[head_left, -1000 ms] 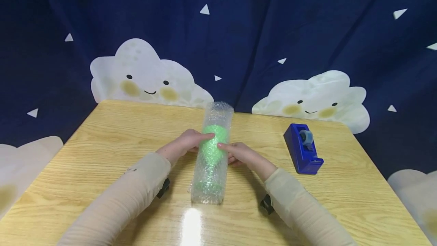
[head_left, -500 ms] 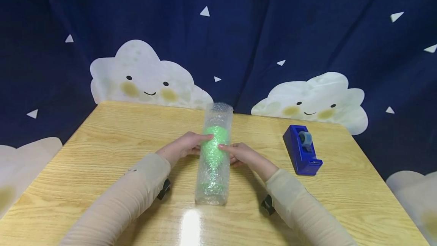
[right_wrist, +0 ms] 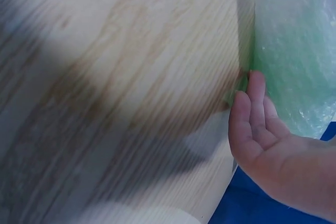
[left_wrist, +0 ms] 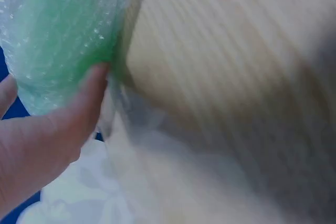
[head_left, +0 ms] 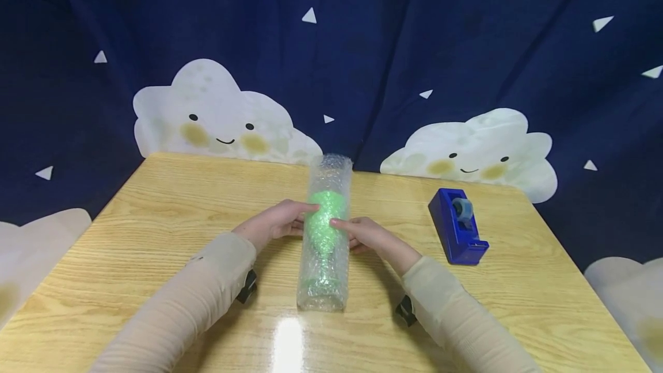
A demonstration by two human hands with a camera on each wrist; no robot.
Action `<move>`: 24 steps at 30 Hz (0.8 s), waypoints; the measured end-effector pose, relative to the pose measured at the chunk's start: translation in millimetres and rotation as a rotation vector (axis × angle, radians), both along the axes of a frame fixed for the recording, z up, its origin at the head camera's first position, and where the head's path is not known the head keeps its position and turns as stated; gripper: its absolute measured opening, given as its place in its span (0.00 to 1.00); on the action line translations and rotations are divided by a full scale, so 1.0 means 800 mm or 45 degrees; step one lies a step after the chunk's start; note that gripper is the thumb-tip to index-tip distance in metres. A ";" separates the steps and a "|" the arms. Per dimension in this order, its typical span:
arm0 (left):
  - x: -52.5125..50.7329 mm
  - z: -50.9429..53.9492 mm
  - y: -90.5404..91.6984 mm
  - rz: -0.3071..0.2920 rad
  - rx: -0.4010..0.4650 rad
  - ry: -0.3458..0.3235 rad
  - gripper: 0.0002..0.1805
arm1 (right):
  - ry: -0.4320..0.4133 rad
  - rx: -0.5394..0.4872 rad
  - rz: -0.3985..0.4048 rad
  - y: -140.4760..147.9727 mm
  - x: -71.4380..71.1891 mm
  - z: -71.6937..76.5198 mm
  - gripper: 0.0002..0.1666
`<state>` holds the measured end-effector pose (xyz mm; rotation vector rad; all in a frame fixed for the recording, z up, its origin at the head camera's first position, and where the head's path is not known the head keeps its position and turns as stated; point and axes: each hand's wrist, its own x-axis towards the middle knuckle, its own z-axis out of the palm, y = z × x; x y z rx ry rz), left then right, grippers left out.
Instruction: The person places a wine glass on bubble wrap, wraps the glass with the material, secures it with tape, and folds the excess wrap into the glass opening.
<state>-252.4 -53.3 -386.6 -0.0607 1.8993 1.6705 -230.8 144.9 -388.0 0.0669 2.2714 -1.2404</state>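
A bubble-wrapped roll (head_left: 323,269) with a green object inside lies lengthwise near the middle of the wooden table (head_left: 197,200). My left hand (head_left: 274,222) holds its left side, thumb on top and fingers low against the side. On the right, slightly nearer to me, my right hand (head_left: 370,233) holds it the same way. In the left wrist view a fingertip of the left hand (left_wrist: 47,140) meets the wrap (left_wrist: 58,30). The right wrist view shows the gently bent fingers of the right hand (right_wrist: 278,150) beside the wrap (right_wrist: 299,51). The roll's underside is hidden.
A blue tape dispenser (head_left: 458,229) with a roll of clear tape stands on the table to the right of my right hand. Behind the table's far edge hangs a dark blue curtain (head_left: 362,45) with white clouds and triangles.
The near end of the wrapped roll has swung slightly right, so the roll lies straighter. My left thumb has slid a little left across the wrap. My right hand has hardly moved.
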 end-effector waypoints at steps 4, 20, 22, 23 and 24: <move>0.005 0.012 0.006 -0.026 -0.319 0.120 0.40 | -0.011 0.001 -0.004 -0.001 0.001 0.002 0.39; 0.010 0.018 0.005 -0.010 -0.368 0.139 0.42 | 0.005 -0.007 -0.006 -0.002 0.002 0.001 0.41; 0.008 0.014 0.004 -0.002 -0.276 0.121 0.36 | 0.004 -0.012 -0.001 -0.001 0.002 0.001 0.40; 0.007 0.013 0.003 -0.003 -0.236 0.109 0.34 | 0.006 -0.013 0.002 0.000 0.002 0.001 0.40; 0.006 0.011 0.002 -0.001 -0.192 0.096 0.32 | 0.007 -0.013 0.009 0.000 0.002 0.001 0.40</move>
